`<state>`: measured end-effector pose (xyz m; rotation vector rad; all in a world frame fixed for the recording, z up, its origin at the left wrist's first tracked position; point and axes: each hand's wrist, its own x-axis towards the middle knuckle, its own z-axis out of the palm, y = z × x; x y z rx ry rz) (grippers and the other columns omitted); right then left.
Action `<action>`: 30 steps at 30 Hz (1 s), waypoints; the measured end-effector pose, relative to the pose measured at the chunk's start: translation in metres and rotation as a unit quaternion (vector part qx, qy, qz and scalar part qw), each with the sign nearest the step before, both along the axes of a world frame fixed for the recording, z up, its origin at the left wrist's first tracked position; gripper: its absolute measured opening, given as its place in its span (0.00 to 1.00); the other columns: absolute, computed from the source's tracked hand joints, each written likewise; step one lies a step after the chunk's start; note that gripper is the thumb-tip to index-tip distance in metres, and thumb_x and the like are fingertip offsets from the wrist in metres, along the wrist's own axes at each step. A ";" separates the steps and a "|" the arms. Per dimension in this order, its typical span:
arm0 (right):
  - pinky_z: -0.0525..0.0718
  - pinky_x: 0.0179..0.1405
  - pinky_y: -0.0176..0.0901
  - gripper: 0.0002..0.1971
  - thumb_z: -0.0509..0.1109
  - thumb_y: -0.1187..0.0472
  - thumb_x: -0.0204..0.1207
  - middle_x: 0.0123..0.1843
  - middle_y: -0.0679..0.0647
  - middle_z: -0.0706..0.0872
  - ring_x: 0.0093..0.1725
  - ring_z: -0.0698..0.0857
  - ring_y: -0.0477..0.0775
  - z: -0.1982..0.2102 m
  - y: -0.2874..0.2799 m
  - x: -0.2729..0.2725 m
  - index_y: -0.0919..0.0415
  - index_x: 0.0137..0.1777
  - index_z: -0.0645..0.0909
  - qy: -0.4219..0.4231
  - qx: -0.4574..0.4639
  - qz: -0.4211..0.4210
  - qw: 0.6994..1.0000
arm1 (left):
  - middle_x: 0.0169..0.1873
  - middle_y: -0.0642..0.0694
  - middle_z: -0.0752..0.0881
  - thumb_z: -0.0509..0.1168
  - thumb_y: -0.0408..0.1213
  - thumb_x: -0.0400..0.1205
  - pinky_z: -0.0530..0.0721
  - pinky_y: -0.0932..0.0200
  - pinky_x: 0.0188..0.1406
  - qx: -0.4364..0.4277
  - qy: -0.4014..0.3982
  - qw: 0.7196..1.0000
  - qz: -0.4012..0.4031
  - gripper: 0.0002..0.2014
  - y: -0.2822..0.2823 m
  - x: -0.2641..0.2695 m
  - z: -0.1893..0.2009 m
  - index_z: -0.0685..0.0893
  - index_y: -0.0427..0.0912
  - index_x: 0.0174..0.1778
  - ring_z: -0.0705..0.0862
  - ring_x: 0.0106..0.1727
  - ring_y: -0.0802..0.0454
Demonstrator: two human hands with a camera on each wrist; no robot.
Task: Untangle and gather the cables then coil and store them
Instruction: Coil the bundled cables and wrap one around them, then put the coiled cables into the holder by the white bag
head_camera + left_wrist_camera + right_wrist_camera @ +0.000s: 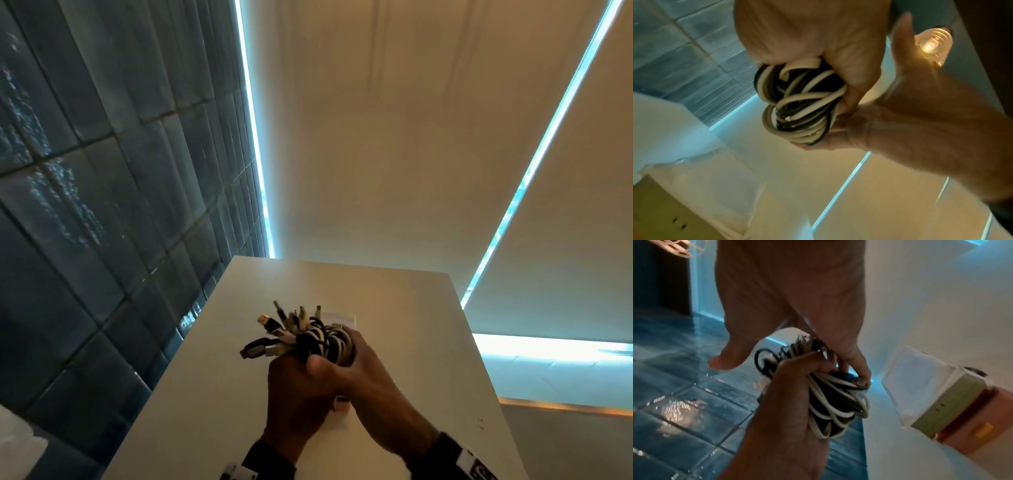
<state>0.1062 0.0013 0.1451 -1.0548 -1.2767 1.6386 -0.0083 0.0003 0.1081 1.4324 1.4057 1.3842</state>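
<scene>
Black and cream rubbery cables [317, 339], round-section, coiled in a tight bundle w/ metal plugs fanning out, sit above the white tabletop [394, 308]. We clench our left hand [298, 394] round the coil; right hand [373, 387] cups it, fingers curled on. Only the right wrist view shows loops hanging free.

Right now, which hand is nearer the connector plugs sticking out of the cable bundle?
Left. The left hand grips the cable bundle right next to the connector plugs; the right hand wraps the coiled loops on the side away from them.
</scene>
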 end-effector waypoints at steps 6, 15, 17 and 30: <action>0.88 0.50 0.35 0.39 0.89 0.54 0.52 0.55 0.41 0.88 0.54 0.87 0.40 -0.008 0.013 -0.007 0.45 0.64 0.77 -0.058 0.025 -0.094 0.994 | 0.54 0.46 0.89 0.76 0.29 0.71 0.72 0.79 0.50 0.023 0.218 0.976 0.003 0.20 0.006 0.003 -0.018 0.87 0.38 0.59 0.85 0.56 0.55; 0.87 0.55 0.41 0.23 0.87 0.48 0.57 0.55 0.47 0.87 0.54 0.87 0.42 -0.032 0.016 -0.014 0.46 0.52 0.86 -0.044 0.043 -0.137 0.989 | 0.42 0.57 0.91 0.83 0.50 0.59 0.73 0.70 0.48 -0.007 0.410 0.912 -0.012 0.23 0.013 0.003 -0.040 0.90 0.51 0.50 0.90 0.43 0.60; 0.87 0.55 0.39 0.23 0.87 0.49 0.58 0.56 0.47 0.86 0.54 0.86 0.41 -0.034 0.012 -0.015 0.46 0.53 0.86 -0.039 0.059 -0.146 0.987 | 0.37 0.54 0.92 0.86 0.46 0.54 0.78 0.67 0.43 0.009 0.403 0.915 -0.015 0.24 0.009 0.004 -0.038 0.91 0.48 0.45 0.90 0.38 0.57; 0.85 0.52 0.33 0.18 0.85 0.55 0.62 0.52 0.47 0.86 0.52 0.87 0.38 -0.049 -0.014 -0.056 0.48 0.50 0.85 -0.029 0.054 -0.082 0.995 | 0.36 0.55 0.91 0.61 0.49 0.71 0.87 0.63 0.39 -0.034 0.324 0.945 -0.028 0.14 -0.025 -0.048 -0.035 0.90 0.54 0.45 0.89 0.37 0.58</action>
